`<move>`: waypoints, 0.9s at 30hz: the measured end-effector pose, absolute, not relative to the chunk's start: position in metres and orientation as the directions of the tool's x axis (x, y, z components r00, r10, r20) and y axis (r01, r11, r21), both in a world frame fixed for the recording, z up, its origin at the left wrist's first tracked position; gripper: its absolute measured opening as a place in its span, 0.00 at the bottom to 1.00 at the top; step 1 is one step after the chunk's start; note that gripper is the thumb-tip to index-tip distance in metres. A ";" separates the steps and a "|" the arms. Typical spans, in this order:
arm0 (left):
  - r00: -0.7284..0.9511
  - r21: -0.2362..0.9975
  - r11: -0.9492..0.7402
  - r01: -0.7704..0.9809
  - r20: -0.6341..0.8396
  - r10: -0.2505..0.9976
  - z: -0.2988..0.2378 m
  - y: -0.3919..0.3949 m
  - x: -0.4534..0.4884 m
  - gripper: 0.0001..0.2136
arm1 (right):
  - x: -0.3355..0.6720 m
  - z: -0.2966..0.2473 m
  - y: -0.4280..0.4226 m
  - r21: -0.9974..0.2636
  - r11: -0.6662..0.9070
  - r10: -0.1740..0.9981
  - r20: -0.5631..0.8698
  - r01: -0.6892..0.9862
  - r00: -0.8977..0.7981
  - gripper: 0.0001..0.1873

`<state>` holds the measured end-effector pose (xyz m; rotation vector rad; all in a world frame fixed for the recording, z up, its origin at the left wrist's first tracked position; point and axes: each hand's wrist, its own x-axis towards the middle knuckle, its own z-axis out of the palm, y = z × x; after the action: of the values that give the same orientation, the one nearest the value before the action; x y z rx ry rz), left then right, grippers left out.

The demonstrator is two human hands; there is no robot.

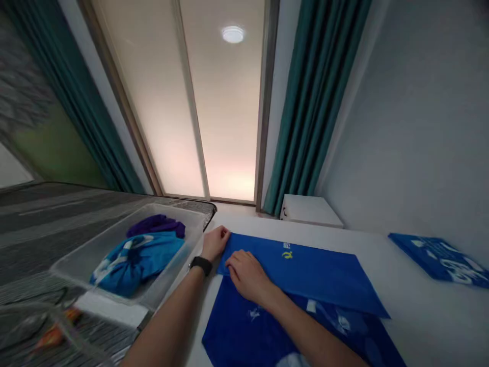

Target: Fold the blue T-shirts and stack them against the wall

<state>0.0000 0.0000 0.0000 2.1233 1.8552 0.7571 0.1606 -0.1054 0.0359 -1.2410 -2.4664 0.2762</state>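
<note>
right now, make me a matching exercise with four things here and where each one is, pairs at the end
1. blue fabric with yellow print
2. purple cloth
3. black wristwatch
4. blue piece with white lettering

A. inside the translucent bin
B. at the picture's right edge
C. under the right hand
D. worn behind the left hand

Pairs: 1-C, 2-A, 3-D, 4-B

A white counter (pixel 431 326) spans the lower centre and lower right of the frame. At lower centre lies large blue printed material (pixel 321 275); a smaller blue printed piece (pixel 439 257) lies farther right.
</note>
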 end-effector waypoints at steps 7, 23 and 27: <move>0.275 0.392 -0.394 0.831 0.325 0.905 0.014 -0.016 -0.001 0.18 | 0.167 0.022 -0.099 -0.311 0.373 0.928 0.138 0.874 -0.347 0.31; 0.502 0.168 -0.510 0.844 0.089 0.860 -0.009 -0.031 0.003 0.26 | 0.166 0.017 -0.101 -0.333 0.339 0.935 0.013 0.880 -0.355 0.37; 0.483 0.242 -0.480 0.843 0.051 0.874 -0.005 -0.029 0.003 0.25 | 0.170 0.020 -0.099 -0.346 0.339 0.930 -0.014 0.875 -0.367 0.38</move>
<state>0.0035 -0.0292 -0.0054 2.5424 1.4884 0.2490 0.1702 -0.0991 0.0199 -1.6474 -2.4134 0.4426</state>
